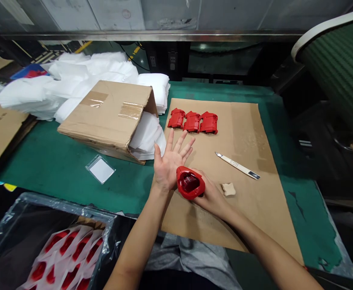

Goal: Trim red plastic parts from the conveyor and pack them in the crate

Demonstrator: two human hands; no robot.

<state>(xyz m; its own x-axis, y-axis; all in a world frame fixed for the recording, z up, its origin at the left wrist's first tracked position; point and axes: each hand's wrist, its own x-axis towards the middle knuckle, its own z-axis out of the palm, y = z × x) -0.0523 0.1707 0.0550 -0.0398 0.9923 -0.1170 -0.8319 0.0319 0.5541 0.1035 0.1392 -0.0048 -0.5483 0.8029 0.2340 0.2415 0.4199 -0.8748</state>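
Nearest, below and to the left of the left fingers, an open bin (67,205) held red pieces (81,244) wrapped in white. The right hand (209,191) had its fingers curled around a hollow red part (191,183), opening toward the camera, just beside the left palm; whether part and palm touched I could not tell. The left hand (168,167) was palm up, fingers spread wide. Right of the right fingers lay a beige scrap (229,189), then a slim white tool (237,164). Left of the left fingertips stood a carton (104,117); just beyond them, three red housings (192,122) sat in a row.
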